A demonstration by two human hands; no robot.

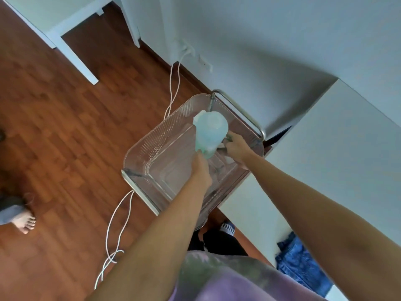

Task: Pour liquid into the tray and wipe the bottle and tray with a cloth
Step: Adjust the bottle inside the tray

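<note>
Our left hand grips the bottle over the tray, right hand pinching something unclear; a slip spills liquid.

My left hand gripped the pale blue-green bottle, tilted above the clear ribbed tray. My right hand pressed a cloth against its lower side.

— From my screen the tray looked like clear, glossy plastic with ribbed walls. Did you see that too?
— I did. I read the bottle as cloudy, translucent plastic, the rack's rail as polished metal, and the floor as smooth varnished wood.
</note>
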